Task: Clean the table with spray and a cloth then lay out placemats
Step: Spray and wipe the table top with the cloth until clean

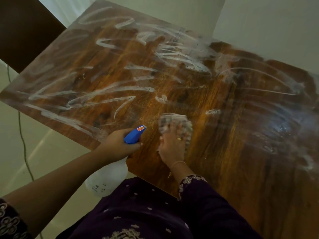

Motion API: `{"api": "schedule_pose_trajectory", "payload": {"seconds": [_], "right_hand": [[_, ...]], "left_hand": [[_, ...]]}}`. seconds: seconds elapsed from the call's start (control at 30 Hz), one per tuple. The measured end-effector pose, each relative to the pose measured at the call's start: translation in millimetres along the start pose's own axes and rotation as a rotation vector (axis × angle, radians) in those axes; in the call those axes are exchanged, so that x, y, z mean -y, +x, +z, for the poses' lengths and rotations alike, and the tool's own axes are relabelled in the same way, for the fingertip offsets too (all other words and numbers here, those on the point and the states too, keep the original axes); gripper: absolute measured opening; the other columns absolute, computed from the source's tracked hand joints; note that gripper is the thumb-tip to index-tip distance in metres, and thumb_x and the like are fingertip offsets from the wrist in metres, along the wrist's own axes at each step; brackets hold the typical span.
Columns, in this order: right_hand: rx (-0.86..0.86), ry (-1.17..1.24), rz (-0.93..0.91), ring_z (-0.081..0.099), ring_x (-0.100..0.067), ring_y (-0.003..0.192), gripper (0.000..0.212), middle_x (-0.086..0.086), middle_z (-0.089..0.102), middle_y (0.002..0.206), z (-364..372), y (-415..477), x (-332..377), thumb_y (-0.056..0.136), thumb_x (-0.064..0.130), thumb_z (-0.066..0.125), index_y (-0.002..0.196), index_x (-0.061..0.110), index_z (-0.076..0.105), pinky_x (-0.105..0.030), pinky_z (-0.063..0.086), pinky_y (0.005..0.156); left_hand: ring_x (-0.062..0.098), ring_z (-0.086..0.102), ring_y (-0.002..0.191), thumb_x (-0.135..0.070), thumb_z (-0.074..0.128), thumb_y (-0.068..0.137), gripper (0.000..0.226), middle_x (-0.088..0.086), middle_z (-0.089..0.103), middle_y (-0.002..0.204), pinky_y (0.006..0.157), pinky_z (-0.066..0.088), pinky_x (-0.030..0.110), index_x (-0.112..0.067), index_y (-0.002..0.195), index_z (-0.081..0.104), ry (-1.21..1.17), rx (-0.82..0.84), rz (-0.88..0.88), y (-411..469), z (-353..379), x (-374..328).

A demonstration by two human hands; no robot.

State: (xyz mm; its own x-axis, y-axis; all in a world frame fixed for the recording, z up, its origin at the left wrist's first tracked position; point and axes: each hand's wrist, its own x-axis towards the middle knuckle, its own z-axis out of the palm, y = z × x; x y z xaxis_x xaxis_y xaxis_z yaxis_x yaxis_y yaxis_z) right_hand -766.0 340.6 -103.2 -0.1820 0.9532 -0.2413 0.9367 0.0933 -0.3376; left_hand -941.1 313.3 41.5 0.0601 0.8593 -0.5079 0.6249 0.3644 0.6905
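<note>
Fingers [178, 131] of right hand [171, 145] atop cloth [170, 119]

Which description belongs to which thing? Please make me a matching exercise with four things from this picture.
Things:
1. spray bottle
2. cloth
3. table
4. cable

Descriptions:
A. streaked with white foam
B. lying on the floor, left of the table
C. held in the left hand
D. under the right hand, on the table

Pairs: 1-C, 2-D, 3-A, 4-B.
</note>
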Motion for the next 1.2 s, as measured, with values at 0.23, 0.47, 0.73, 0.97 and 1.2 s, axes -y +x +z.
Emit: {"api": "schedule_pose_trajectory", "payload": {"seconds": [0.23,0.47,0.73,0.97,1.2], "right_hand": [[0.142,-0.155,-0.451,-0.018,-0.025,0.146,0.058,-0.001,-0.012,0.161,-7.2,42.9,-3.5,0.099,0.033,0.034,0.153,0.024,0.014,-0.052,-0.018,0.112],[-0.085,0.015,0.124,-0.006,-0.029,0.148,0.055,-0.005,0.000,0.162,-40.6,22.1,-112.2,0.098,0.033,0.035,0.150,0.021,0.023,-0.055,-0.009,0.114],[-0.063,-0.033,-0.080,0.002,-0.033,0.147,0.060,-0.010,0.014,0.160,-5.6,-42.6,-59.2,0.085,0.025,0.049,0.143,0.017,0.039,-0.061,0.005,0.116],[-0.067,-0.064,-0.051,0.006,-0.024,0.148,0.063,-0.003,0.021,0.159,-24.2,-50.3,-140.5,0.086,0.038,0.032,0.147,0.023,0.033,-0.055,-0.004,0.116],[-0.207,-0.012,0.534,0.007,-0.033,0.147,0.051,-0.011,0.015,0.160,-59.8,-77.7,-275.0,0.095,0.028,0.044,0.143,0.011,0.039,-0.061,0.003,0.115]], "left_hand": [[0.029,0.066,0.070,-0.020,0.066,0.083,0.007,0.016,0.066,0.083,0.067,0.058,0.042,-0.019,0.084,0.059,0.056,-0.030,-0.017,0.8,9.3,-17.1],[0.025,0.065,0.068,-0.021,0.067,0.082,0.008,0.007,0.065,0.075,0.066,0.056,0.040,-0.022,0.079,0.060,0.064,-0.038,0.019,10.4,20.0,-34.0],[0.010,0.060,0.053,-0.016,0.067,0.082,0.010,0.008,0.064,0.070,0.054,0.052,0.021,-0.021,0.077,0.059,0.051,0.063,0.035,19.4,46.4,-50.5],[0.013,0.063,0.056,-0.018,0.065,0.082,0.006,0.012,0.067,0.076,0.056,0.054,0.024,-0.016,0.081,0.060,0.128,0.124,0.141,34.4,71.1,-85.1],[0.004,0.058,0.053,-0.020,0.066,0.082,0.010,0.002,0.062,0.068,0.054,0.049,0.018,-0.020,0.077,0.057,0.192,0.172,0.172,38.4,100.1,-102.4]]}}
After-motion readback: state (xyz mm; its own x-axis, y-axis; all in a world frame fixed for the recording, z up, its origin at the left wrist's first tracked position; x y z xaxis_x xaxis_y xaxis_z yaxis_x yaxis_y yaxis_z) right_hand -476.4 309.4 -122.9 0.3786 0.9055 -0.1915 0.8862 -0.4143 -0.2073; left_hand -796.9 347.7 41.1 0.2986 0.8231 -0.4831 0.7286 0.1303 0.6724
